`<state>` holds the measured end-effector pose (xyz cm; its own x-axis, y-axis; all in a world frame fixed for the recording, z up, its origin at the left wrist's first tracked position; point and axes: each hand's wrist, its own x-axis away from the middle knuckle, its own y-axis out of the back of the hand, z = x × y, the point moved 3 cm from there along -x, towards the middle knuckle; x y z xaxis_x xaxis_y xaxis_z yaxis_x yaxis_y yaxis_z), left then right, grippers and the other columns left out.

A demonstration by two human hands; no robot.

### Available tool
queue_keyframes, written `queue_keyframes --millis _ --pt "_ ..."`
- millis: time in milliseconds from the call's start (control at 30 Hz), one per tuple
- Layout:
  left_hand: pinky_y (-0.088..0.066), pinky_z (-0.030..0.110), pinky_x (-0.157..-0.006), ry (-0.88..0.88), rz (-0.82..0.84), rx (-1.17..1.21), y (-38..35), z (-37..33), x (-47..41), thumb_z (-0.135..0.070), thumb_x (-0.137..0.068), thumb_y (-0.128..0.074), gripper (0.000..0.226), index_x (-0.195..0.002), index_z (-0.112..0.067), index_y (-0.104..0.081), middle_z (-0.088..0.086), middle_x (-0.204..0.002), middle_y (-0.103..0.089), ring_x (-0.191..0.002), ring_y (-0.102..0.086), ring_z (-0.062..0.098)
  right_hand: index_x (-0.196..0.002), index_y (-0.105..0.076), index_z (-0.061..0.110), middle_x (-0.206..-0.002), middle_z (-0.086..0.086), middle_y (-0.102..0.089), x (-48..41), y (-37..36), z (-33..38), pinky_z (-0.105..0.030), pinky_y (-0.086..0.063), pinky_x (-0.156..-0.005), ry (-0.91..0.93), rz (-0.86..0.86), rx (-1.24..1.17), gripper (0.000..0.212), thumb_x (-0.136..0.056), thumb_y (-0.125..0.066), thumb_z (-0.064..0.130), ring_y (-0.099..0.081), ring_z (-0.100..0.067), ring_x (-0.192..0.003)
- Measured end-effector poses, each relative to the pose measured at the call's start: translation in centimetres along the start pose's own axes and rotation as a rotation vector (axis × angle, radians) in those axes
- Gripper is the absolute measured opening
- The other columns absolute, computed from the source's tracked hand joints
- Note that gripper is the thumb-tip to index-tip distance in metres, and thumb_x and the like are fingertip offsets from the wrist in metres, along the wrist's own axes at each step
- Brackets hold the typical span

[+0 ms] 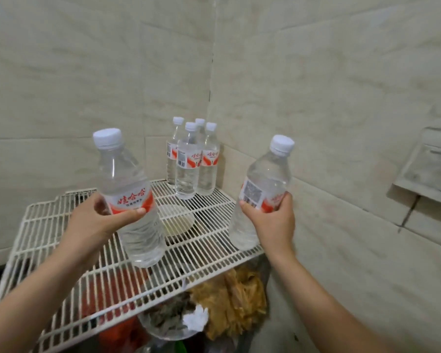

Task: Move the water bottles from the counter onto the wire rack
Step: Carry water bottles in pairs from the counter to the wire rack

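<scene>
My left hand (97,220) grips a clear water bottle (130,197) with a white cap and a red label, held tilted above the middle of the white wire rack (214,215). My right hand (273,220) grips a second water bottle (260,194) of the same kind, leaning right over the rack's right edge. Whether either bottle's base touches the wires I cannot tell. Several more bottles (191,161) stand upright in a tight group at the rack's far corner, against the tiled walls.
A pale round dish (177,220) shows between the two held bottles, at or below rack level. Under the rack lie bags of dried food (229,299) and red packaging (107,294). A wall-mounted holder (430,169) juts out at the right. Tiled walls (316,98) close in the corner.
</scene>
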<state>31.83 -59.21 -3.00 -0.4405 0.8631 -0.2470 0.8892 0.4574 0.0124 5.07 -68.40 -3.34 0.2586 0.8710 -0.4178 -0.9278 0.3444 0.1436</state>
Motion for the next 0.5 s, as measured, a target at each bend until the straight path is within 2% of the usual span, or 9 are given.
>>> queue_keyframes --millis 67,133,233,333,500 --pt "-0.045 0.025 -0.071 -0.015 -0.044 -0.008 -1.1 -0.4 0.3 -0.008 -0.059 -0.073 0.039 -0.095 -0.017 -0.059 0.006 -0.098 -0.067 -0.087 -0.062 0.017 -0.095 -0.044 0.023 -0.087 0.009 -0.052 -2.8 -2.9 -1.0 -0.024 -0.041 -0.067 -0.01 0.065 0.002 0.053 -0.059 -0.083 0.032 -0.052 -0.012 -0.079" --pt "-0.046 0.028 -0.072 -0.009 -0.11 -0.012 -2.1 -0.2 0.3 -0.01 -0.057 -0.073 0.042 -0.097 -0.018 -0.06 0.006 -0.098 -0.068 -0.09 -0.064 0.02 -0.1 -0.047 0.019 -0.093 0.004 -0.056 -5.3 -5.9 -1.8 -0.023 -0.038 -0.061 -0.026 0.114 -0.006 0.053 -0.061 -0.081 0.033 -0.052 -0.013 -0.078" --pt "-0.048 0.03 -0.073 0.001 -0.226 -0.008 -3.5 0.8 0.4 -0.015 -0.055 -0.075 0.046 -0.098 -0.017 -0.06 0.007 -0.098 -0.068 -0.092 -0.064 0.021 -0.106 -0.049 0.014 -0.103 -0.004 -0.061 -8.4 -9.8 -3.1 -0.026 -0.039 -0.069 -0.053 0.171 -0.003 0.058 -0.063 -0.08 0.036 -0.057 -0.019 -0.083" --pt "-0.049 0.029 -0.072 0.038 -0.322 -0.004 -4.7 1.8 0.4 -0.011 -0.058 -0.076 0.046 -0.1 -0.018 -0.058 0.005 -0.099 -0.068 -0.092 -0.064 0.021 -0.11 -0.049 0.012 -0.11 -0.007 -0.063 -10.5 -12.7 -4.7 -0.032 -0.046 -0.076 -0.062 0.191 0.019 0.066 -0.059 -0.081 0.039 -0.061 -0.027 -0.095" --pt "-0.048 0.026 -0.07 0.078 -0.37 -0.053 -6.1 2.0 -0.3 -0.012 -0.056 -0.076 0.044 -0.093 -0.024 -0.056 0.0 -0.096 -0.067 -0.089 -0.063 0.015 -0.112 -0.049 0.007 -0.111 -0.012 -0.062 -12.8 -14.8 -5.9 -0.038 -0.049 -0.081 -0.082 0.194 0.034 0.068 -0.061 -0.08 0.04 -0.061 -0.03 -0.096"
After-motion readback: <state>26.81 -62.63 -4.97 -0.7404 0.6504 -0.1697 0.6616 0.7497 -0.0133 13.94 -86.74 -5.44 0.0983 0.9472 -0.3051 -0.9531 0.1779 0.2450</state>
